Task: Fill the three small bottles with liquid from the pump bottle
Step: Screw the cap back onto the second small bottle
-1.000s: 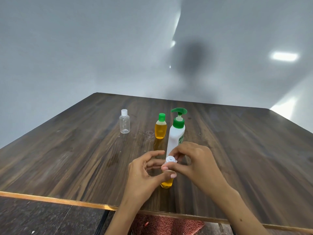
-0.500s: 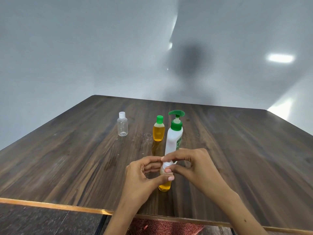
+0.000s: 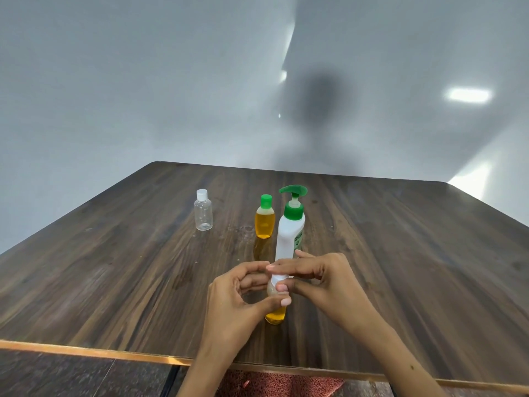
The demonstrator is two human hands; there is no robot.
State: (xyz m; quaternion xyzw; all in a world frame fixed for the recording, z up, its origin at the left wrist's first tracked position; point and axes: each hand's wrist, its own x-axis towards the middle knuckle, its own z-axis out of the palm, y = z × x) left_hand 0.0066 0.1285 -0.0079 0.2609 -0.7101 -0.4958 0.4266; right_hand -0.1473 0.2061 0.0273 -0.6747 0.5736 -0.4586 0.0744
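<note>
While the near bottle (image 3: 275, 316) stands on the bench (image 3: 114, 282) close to its front edge, its white cap (image 3: 278, 279) is being seated on the neck. One second ago the cap was held loose above the neck between the fingertips; now it is pressed down on the bottle, and only a narrow white band is seen between the fingers. The left hand (image 3: 237, 299) is curled round the bottle, with the thumb laid across the body under the cap. The right hand (image 3: 320, 282) pinches the cap between the thumb and the first fingers. Yellow liquid is seen in the lower part of this bottle; the upper part is hidden by the fingers, so the level cannot be told.

From this change it is judged that the second small bottle has been filled and is being closed; whether the cap is already tight cannot be told.

Just behind the hands the white pump bottle (image 3: 289, 239) is found, upright, with its green pump head (image 3: 293, 191) not touched. Just beside it, on the left, the green-capped bottle (image 3: 264, 220) stands full of yellow liquid and closed. Farther left, well apart, the clear bottle (image 3: 203, 214) with a white cap stands empty. It is judged that this one remains to be filled, so about two thirds of the task is done.
</note>
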